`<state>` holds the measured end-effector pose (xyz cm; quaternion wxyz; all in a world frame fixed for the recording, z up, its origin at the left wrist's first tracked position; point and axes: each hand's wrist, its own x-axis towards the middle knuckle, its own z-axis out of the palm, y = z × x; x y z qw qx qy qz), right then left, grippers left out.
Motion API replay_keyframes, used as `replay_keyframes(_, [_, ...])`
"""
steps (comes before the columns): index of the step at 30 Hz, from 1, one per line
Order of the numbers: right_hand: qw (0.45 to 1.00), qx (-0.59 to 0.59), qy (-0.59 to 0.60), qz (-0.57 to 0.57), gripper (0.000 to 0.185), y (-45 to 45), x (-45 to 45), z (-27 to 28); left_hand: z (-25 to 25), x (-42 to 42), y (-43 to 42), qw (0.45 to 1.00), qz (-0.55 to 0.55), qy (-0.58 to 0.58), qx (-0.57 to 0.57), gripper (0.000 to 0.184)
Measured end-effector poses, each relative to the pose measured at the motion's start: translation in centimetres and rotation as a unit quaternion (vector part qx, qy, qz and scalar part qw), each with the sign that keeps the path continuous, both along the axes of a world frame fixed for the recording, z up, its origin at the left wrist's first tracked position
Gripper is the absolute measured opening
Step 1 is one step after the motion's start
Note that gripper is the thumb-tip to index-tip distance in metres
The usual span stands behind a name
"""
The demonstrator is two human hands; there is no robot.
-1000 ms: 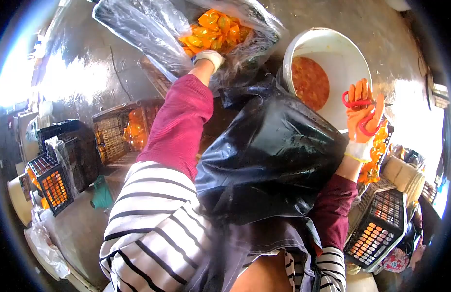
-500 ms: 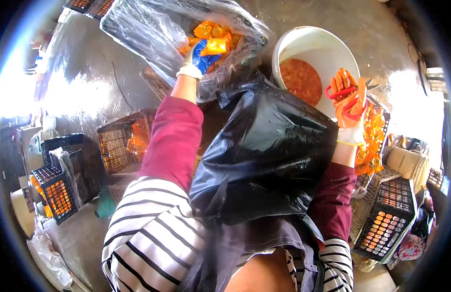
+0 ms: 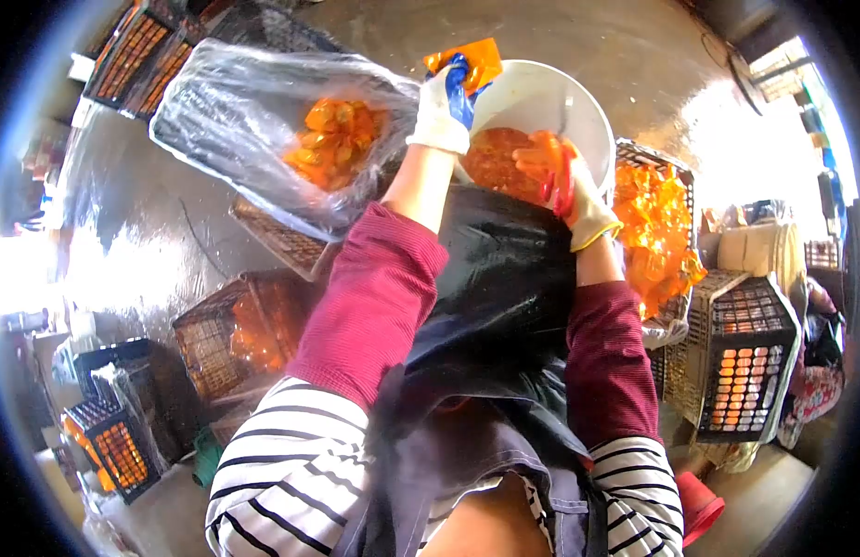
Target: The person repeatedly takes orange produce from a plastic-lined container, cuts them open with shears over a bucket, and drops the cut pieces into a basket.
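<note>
While the left hand (image 3: pixel 451 107) pinches an orange packet (image 3: pixel 476 63), the right hand (image 3: pixel 580 193) carries red-handled scissors (image 3: pixel 562 186)

Where the left hand's blue-coated fingers close around the packet, its shiny orange wrapping sticks out past them at the top-left rim of the white bucket (image 3: pixel 544 88); whether it touches that rim I cannot tell. Over the bucket's near right side is the right hand, in an orange glove with a yellow cuff, its fingers extended leftward. The scissors' red handles lie against the glove; how firmly the fingers press on them I cannot tell, and the blades are hidden. Reddish contents (image 3: pixel 492 160) partly fill the bucket, whose near side meets the black apron (image 3: pixel 495 269) in view.

To the left, a plastic-lined container (image 3: pixel 227 102) holds a heap of orange packets (image 3: pixel 335 139). Just right of the bucket, a lattice crate (image 3: pixel 662 156) is piled with glossy orange wrapping (image 3: pixel 654 232). Farther out, a brown crate (image 3: pixel 207 343) lies at lower left, and a black crate (image 3: pixel 747 376) at lower right shows orange through its grid.
</note>
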<state>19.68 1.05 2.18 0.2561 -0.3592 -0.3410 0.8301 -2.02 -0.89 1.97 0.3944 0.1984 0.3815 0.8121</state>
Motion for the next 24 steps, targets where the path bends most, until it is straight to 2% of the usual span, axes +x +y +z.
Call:
replay_keyframes(3, [0.976, 0.166, -0.137, 0.017, 0.032, 0.6, -0.4, -4.3, -2.0, 1.8, 0.6, 0.981, 0.009, -0.194, -0.025, 0.029])
replay_keyframes(4, [0.997, 0.042, -0.065, 0.027, 0.030, -0.3, -0.6, -2.1, -1.8, 2.0, 0.3, 0.998, 0.009, -0.032, -0.060, 0.031])
replay_keyframes(5, [0.994, 0.066, -0.055, 0.068, 0.030, 0.1, -0.6, -3.7, -1.7, 2.2, 0.1, 0.987, 0.031, 0.125, -0.096, 0.033])
replay_keyframes(6, [0.989, 0.094, -0.044, 0.108, 0.029, 1.1, -0.7, -6.3, -1.5, 2.4, -0.2, 0.969, 0.037, 0.216, -0.111, 0.034])
replay_keyframes(7, [0.981, 0.123, -0.033, 0.147, 0.029, 1.2, -1.2, -5.8, -1.1, 2.7, -0.2, 0.969, 0.029, 0.230, -0.091, 0.032])
replay_keyframes(8, [0.970, 0.189, -0.096, 0.121, 0.028, 1.0, -1.4, -5.3, -0.8, 3.0, -0.1, 0.967, 0.021, 0.242, -0.071, 0.031])
replay_keyframes(9, [0.974, 0.168, -0.108, 0.107, 0.027, 0.8, -1.6, -4.7, -0.5, 3.2, 0.0, 0.966, 0.013, 0.254, -0.050, 0.030])
replay_keyframes(11, [0.980, 0.125, -0.133, 0.078, 0.025, 0.3, -1.9, -3.3, -2.8, 2.7, 1.7, 0.993, -0.049, 0.109, -0.016, 0.028])
replay_keyframes(12, [0.982, 0.123, -0.126, 0.067, 0.025, 0.3, -1.7, -3.1, -3.9, 2.8, 2.5, 0.995, -0.088, 0.018, 0.043, 0.029])
replay_keyframes(14, [0.985, 0.122, -0.115, 0.045, 0.025, 0.1, -1.5, -2.5, -3.8, 2.9, 1.7, 0.965, -0.014, 0.263, -0.012, 0.031])
replay_keyframes(17, [0.937, 0.233, -0.255, 0.052, 0.024, -0.5, -1.1, 0.0, -2.7, 3.3, 1.2, 0.968, -0.027, 0.248, -0.002, 0.034])
replay_keyframes(18, [0.937, 0.236, -0.254, 0.046, 0.023, -0.4, -1.0, 0.0, -2.3, 3.8, 0.9, 0.981, -0.035, 0.192, 0.011, 0.035])
replay_keyframes(21, [0.927, 0.267, -0.261, 0.027, 0.020, -0.1, -1.0, -0.7, -2.3, 3.3, 0.7, 0.986, -0.101, 0.134, 0.015, 0.041])
replay_keyframes(23, [0.907, 0.310, -0.285, 0.010, 0.020, -0.1, -1.4, -0.4, -1.2, 3.0, 0.1, 0.977, -0.214, 0.002, -0.015, 0.044])
replay_keyframes(24, [0.903, 0.320, -0.285, -0.011, 0.023, -0.5, -1.3, -0.3, -0.8, 3.2, -0.5, 0.974, -0.224, -0.001, -0.037, 0.044])
